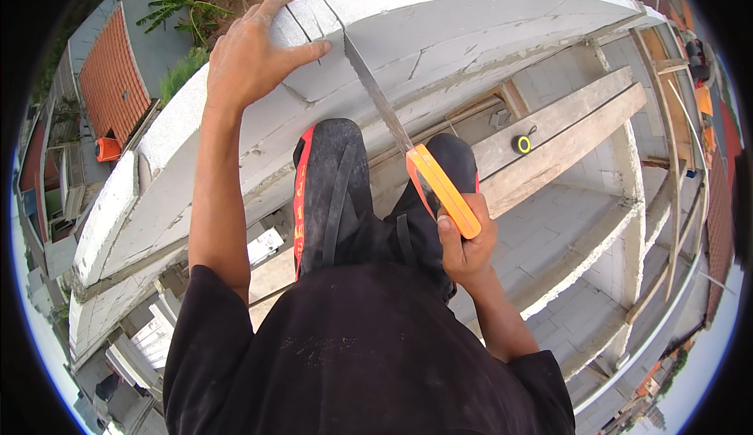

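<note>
My right hand (469,239) is closed around the orange handle of a hand saw (375,90). The saw's blade runs away from me into a cut in the top of a white block wall (463,11), and its far end sticks out beyond the wall. Left of the blade, my left hand (255,54) lies over the wall's top edge, thumb stretched toward the blade and fingers over the far side. A second dark slit shows in the block between this hand and the saw.
Wooden planks (565,137) stretch to the right past my knees, with a yellow-and-black tape measure (521,145) on them. Block partition walls (580,254) stand below at the right. Beyond the wall, the ground drops to plants (184,3) and a tiled roof (114,74).
</note>
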Motion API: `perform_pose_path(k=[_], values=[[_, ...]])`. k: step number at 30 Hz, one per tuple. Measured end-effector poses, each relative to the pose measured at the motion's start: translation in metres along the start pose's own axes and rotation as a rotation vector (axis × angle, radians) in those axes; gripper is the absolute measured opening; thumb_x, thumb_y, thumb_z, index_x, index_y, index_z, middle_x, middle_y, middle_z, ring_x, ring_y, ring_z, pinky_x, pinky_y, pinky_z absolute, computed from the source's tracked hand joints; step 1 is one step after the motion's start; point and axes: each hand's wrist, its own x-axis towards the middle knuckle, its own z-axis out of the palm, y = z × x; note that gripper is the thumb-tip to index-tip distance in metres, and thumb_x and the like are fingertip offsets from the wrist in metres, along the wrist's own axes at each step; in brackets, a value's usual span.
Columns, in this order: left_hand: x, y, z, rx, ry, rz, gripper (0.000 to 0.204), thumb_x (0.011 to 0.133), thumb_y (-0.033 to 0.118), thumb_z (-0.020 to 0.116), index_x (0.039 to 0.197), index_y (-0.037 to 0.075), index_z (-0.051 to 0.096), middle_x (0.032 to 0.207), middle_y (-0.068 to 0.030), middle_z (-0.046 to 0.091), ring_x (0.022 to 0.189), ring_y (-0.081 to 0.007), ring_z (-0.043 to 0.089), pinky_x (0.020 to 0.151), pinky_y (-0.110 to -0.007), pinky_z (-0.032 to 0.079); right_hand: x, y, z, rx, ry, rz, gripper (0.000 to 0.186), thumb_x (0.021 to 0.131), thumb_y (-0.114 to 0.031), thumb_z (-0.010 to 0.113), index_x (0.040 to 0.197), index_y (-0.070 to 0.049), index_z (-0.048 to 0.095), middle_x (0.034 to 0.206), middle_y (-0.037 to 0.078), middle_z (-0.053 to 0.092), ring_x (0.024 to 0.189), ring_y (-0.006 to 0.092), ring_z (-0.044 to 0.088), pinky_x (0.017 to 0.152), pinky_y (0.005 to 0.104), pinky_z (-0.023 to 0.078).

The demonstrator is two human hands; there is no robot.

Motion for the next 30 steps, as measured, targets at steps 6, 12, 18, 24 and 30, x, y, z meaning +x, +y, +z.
perform_pose_path(k=[6, 12, 18, 24, 30], values=[[0.001, 0.001, -0.005, 0.029, -0.048, -0.052, 0.097, 0.069, 0.060, 0.086, 0.144, 0.005, 0.060, 0.129, -0.0219, 0.072, 0.121, -0.0380, 0.069, 0.105, -0.047, 0.052, 0.009, -0.022, -0.008, 0.119, -0.029, 0.051, 0.029, 0.098, -0.018, 0.075, 0.114, 0.002, 0.062, 0.085, 0.008, 0.066, 0.069, 0.0172, 0.063, 0.063, 0.0299, 0.049], [0.000, -0.003, -0.013, -0.045, -0.132, -0.020, 0.102, 0.066, 0.048, 0.090, 0.145, -0.003, 0.051, 0.128, -0.0289, 0.069, 0.122, -0.0415, 0.067, 0.107, -0.048, 0.049, -0.016, -0.056, -0.027, 0.328, 0.075, -0.036, 0.039, 0.101, -0.029, 0.074, 0.117, 0.005, 0.064, 0.090, 0.008, 0.065, 0.076, 0.0160, 0.064, 0.068, 0.0279, 0.049], [0.002, 0.008, -0.017, 0.119, -0.215, -0.084, 0.100, 0.063, 0.041, 0.094, 0.139, -0.010, 0.054, 0.137, -0.0289, 0.063, 0.137, -0.0406, 0.056, 0.115, -0.054, 0.041, 0.024, -0.063, -0.008, 0.211, -0.078, -0.090, 0.038, 0.102, -0.025, 0.073, 0.122, 0.005, 0.060, 0.094, 0.008, 0.065, 0.074, 0.0148, 0.064, 0.068, 0.0268, 0.051], [0.008, 0.004, -0.022, 0.094, -0.275, -0.063, 0.099, 0.066, 0.040, 0.093, 0.140, -0.012, 0.052, 0.135, -0.0305, 0.064, 0.134, -0.0434, 0.057, 0.113, -0.051, 0.044, 0.019, -0.059, 0.008, 0.164, -0.082, -0.109, 0.039, 0.102, -0.023, 0.074, 0.124, 0.004, 0.059, 0.093, 0.009, 0.065, 0.071, 0.0176, 0.066, 0.066, 0.0291, 0.053], [0.004, 0.002, -0.018, 0.066, -0.213, -0.062, 0.098, 0.065, 0.039, 0.094, 0.138, -0.012, 0.053, 0.134, -0.0320, 0.064, 0.132, -0.0445, 0.058, 0.112, -0.049, 0.045, -0.003, -0.058, -0.003, 0.051, -0.132, -0.078, 0.044, 0.098, -0.027, 0.078, 0.125, 0.003, 0.060, 0.094, 0.012, 0.065, 0.069, 0.0254, 0.067, 0.064, 0.0324, 0.054]])
